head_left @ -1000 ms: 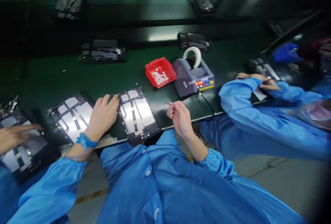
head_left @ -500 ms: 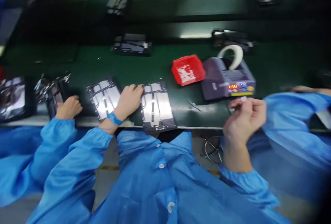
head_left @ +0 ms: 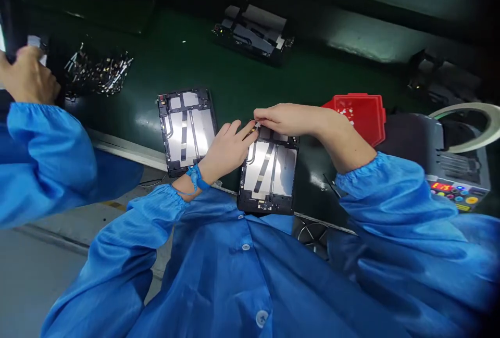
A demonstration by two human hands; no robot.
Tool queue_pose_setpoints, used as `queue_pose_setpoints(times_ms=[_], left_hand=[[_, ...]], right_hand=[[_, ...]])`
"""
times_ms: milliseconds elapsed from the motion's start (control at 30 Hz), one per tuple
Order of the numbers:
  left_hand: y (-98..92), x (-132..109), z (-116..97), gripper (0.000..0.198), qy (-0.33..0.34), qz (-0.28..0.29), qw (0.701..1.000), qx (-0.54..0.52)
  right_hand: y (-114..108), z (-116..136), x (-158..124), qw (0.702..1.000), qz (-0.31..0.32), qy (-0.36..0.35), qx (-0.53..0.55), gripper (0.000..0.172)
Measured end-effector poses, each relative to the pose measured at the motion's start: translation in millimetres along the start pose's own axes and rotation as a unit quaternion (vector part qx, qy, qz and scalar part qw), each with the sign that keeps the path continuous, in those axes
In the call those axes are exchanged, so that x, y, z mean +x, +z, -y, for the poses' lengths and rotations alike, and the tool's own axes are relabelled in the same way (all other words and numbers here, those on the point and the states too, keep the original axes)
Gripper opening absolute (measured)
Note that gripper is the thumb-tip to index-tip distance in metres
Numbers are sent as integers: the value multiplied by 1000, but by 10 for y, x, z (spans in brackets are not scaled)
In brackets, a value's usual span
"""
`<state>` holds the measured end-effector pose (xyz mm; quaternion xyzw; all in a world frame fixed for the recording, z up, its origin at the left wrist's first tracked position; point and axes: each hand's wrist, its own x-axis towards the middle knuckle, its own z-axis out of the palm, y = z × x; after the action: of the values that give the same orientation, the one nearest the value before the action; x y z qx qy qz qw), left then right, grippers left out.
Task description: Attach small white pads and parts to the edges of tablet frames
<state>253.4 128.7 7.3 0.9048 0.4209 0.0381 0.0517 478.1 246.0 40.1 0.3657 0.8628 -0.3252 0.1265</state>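
Note:
My left hand (head_left: 228,150), with a blue wrist strap (head_left: 196,178), lies with spread fingers at the top edge of a black tablet frame with silver panels (head_left: 267,174). My right hand (head_left: 291,122) reaches over the same edge, its fingertips pinched on a tiny strip (head_left: 256,127) beside my left fingertips. A matching frame (head_left: 186,130) lies just to the left. Farther left, a co-worker's hand (head_left: 27,75) in a blue sleeve holds something white, partly hidden.
A heap of small metal parts (head_left: 97,73) lies on the dark green bench (head_left: 230,75). A red bin (head_left: 361,119) and a grey tape dispenser (head_left: 457,155) stand to the right. Thin tweezers (head_left: 330,185) lie near my right sleeve. More frames (head_left: 252,33) sit farther off.
My right hand has moved from beside the tape dispenser to the frame's top edge, meeting my left hand. The view has swung, and the co-worker's hand has lifted from the bench.

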Motion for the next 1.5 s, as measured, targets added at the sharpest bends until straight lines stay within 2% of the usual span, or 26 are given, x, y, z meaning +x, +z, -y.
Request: queue_pose_setpoints(times_ms=[133, 333, 500, 700, 833, 1167, 1500], left_hand=[[39, -13, 21, 53, 10, -21, 1000, -16], [44, -14, 23, 49, 18, -33, 999, -13], [43, -16, 22, 51, 19, -34, 999, -15], [52, -12, 21, 51, 18, -41, 999, -17], [59, -12, 28, 53, 19, -38, 999, -21], [83, -12, 34, 50, 22, -42, 999, -11], [54, -12, 26, 56, 11, -30, 999, -29]], right_hand=[[48, -59, 7, 1000, 16, 3, 7, 19], [1, -87, 63, 998, 27, -36, 35, 9], [-2, -92, 71, 998, 35, -33, 33, 9], [35, -76, 43, 997, 3, -12, 70, 8], [19, -93, 34, 997, 19, -34, 63, 10], [31, -127, 62, 998, 39, -41, 19, 13], [49, -102, 51, 999, 11, -16, 36, 7]])
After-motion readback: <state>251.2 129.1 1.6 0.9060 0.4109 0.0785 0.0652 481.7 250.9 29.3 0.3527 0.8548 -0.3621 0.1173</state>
